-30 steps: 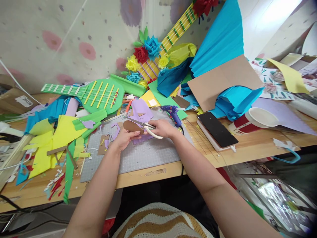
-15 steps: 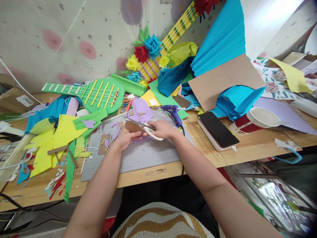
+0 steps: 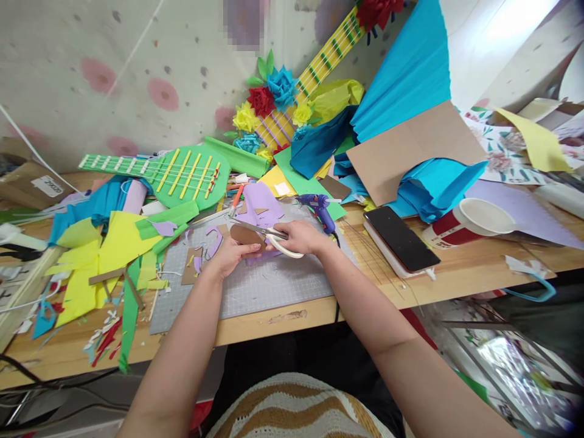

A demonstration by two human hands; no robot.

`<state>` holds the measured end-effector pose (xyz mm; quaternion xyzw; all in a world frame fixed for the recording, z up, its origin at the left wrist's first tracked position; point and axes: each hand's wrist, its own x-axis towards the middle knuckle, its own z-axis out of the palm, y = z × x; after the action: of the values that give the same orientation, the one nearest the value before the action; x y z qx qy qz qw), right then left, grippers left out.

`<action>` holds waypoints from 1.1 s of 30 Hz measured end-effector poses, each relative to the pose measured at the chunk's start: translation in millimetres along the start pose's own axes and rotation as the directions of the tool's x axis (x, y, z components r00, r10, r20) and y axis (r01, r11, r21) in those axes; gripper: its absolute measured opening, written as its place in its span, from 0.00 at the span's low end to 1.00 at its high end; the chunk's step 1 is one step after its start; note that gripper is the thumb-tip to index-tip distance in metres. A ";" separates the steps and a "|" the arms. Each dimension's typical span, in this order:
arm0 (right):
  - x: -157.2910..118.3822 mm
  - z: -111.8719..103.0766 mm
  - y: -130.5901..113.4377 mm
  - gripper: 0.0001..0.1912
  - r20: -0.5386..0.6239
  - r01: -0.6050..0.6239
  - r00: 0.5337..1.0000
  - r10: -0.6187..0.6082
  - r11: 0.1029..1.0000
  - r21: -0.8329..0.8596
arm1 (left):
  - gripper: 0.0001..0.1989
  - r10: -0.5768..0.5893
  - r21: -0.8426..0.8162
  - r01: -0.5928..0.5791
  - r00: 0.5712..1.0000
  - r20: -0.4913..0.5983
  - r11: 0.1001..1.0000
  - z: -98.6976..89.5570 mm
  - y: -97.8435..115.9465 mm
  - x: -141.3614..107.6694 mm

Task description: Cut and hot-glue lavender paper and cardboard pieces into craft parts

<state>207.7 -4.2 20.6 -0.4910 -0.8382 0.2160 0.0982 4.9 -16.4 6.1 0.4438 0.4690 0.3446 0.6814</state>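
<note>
My left hand [image 3: 230, 255] pinches a brown cardboard piece [image 3: 246, 236] with a rounded end, thumb on top. In my right hand [image 3: 298, 236] is a pair of scissors with white handles [image 3: 287, 248]; their blades lie along the cardboard's upper edge, pointing left. Both hands are above a grey cutting mat [image 3: 274, 291]. Purple paper [image 3: 262, 204] lies just beyond the blades, and more purple paper shows under the hands. A blue glue gun [image 3: 322, 210] rests right behind my right hand.
A phone [image 3: 401, 237] lies on a white object at the right, beside a red and white paper cup [image 3: 469, 222]. Yellow paper scraps [image 3: 123, 240] spread leftward. A green paper instrument [image 3: 191, 176] and a yellow one with paper flowers [image 3: 278, 125] stand behind.
Almost nothing differs. My hands, the scissors and the cardboard stay in nearly the same place, with only a slight shift of the whole view.
</note>
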 end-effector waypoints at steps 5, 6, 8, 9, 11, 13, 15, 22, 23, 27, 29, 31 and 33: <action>-0.3 -0.8 0.1 0.28 0.007 -0.008 1.000 0.008 1.000 0.015 | 0.22 0.001 0.027 -0.001 1.000 -0.004 1.000 -3.3 -0.6 0.6; -0.2 -0.7 0.3 0.27 0.006 -0.010 1.000 0.010 1.000 0.016 | 0.22 -0.002 0.031 0.002 1.000 -0.001 1.000 -3.8 -0.6 0.7; 0.0 -0.1 0.9 0.27 0.001 -0.009 1.000 0.009 1.000 0.015 | 0.22 -0.007 0.036 0.007 1.000 0.006 0.999 -4.4 -0.3 0.5; 0.3 0.3 1.3 0.28 0.001 -0.008 1.000 0.008 1.000 0.014 | 0.22 -0.009 0.037 0.009 1.000 0.009 0.999 -4.4 0.1 0.4; 0.9 1.4 2.2 0.28 0.005 -0.004 1.000 0.004 1.000 0.015 | 0.22 -0.013 0.036 0.013 1.000 0.015 0.999 -3.9 0.9 0.1; 1.5 2.3 2.8 0.28 0.006 -0.004 1.000 0.003 1.000 0.018 | 0.21 -0.018 0.033 0.017 1.000 0.017 0.999 -3.4 1.5 -0.1; 1.8 2.3 3.0 0.28 0.002 -0.005 1.000 0.005 1.000 0.018 | 0.21 -0.022 0.031 0.021 0.999 0.023 0.999 -3.7 1.3 0.0; 0.1 -3.0 1.8 0.28 0.004 -0.016 1.000 0.016 1.000 -0.011 | 0.19 -0.010 0.062 0.011 1.000 -0.014 0.998 -11.2 -2.2 1.7; -0.1 -3.3 1.9 0.28 0.001 -0.017 1.000 0.017 1.000 -0.017 | 0.19 -0.009 0.075 0.010 1.000 -0.017 0.997 -11.9 -1.9 1.7; -0.1 -2.6 2.2 0.27 -0.002 -0.014 1.000 0.014 0.999 -0.030 | 0.20 -0.021 0.127 0.024 0.999 -0.028 0.992 -13.3 0.1 0.9; 0.1 -2.2 2.4 0.27 0.003 -0.011 1.000 0.011 0.999 -0.032 | 0.20 -0.022 0.145 0.026 0.999 -0.024 0.989 -14.3 0.5 0.8; 0.1 -2.3 2.5 0.27 0.006 -0.012 1.000 0.013 0.999 -0.039 | 0.20 -0.013 0.154 0.016 1.000 -0.017 0.988 -16.0 0.0 1.3; 0.1 -2.7 2.6 0.27 0.008 -0.014 1.000 0.014 0.999 -0.051 | 0.20 -0.004 0.162 0.004 1.000 -0.003 0.987 -18.1 -0.7 2.0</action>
<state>210.7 -2.2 21.8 -0.4982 -0.8404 0.1975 0.0806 -11.6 -9.8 1.8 0.4964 0.4973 0.3046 0.6431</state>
